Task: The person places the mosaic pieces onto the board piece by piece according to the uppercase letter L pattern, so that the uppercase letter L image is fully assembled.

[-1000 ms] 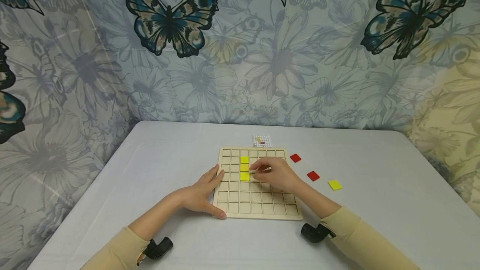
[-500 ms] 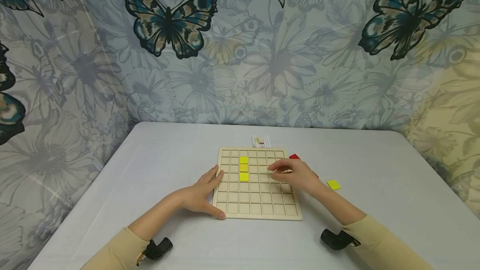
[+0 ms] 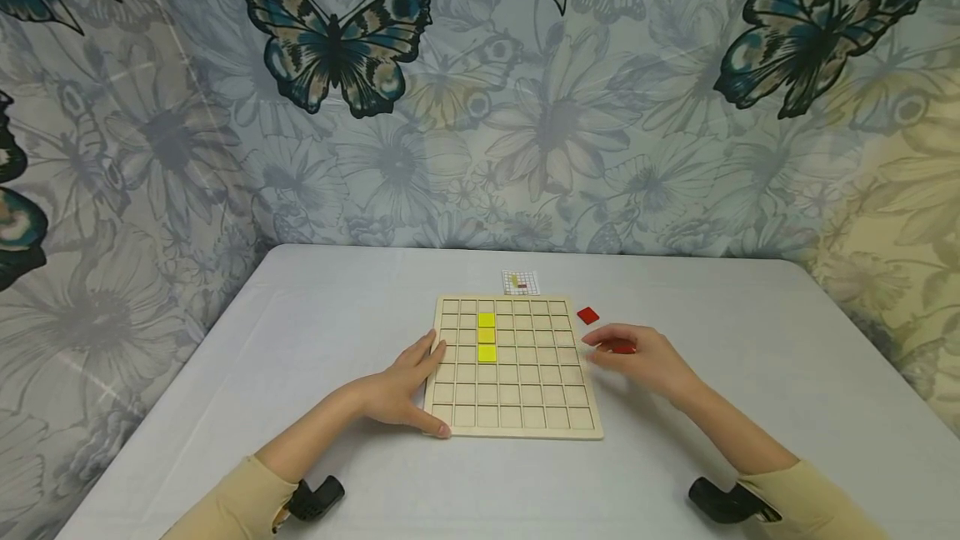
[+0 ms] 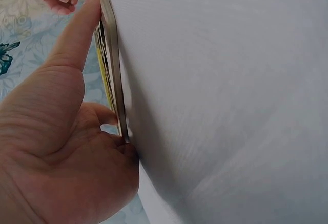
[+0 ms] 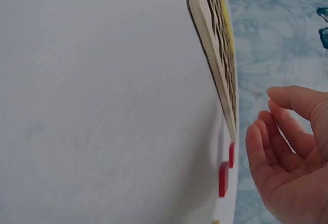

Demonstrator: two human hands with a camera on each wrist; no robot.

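While the left hand (image 3: 401, 386) lies spread along the edge of a pale, wood-like board (image 3: 517, 433), its face gridded into sunken square cells (image 3: 534, 396), the right hand (image 3: 648, 362) hovers off to the side, fingers loosely bent, thumb apart, above a flat red tile (image 3: 621, 348) that it partly hides! Three bright yellow tiles (image 3: 487, 336) sit stacked in a column, one per cell; another red square (image 3: 588, 316) lies on the white worktop (image 3: 352, 298) near the board's far corner, a printed card (image 3: 521, 282) just beyond, and a yellow edge (image 5: 216, 222), probably one more tile, peeps into the right wrist view
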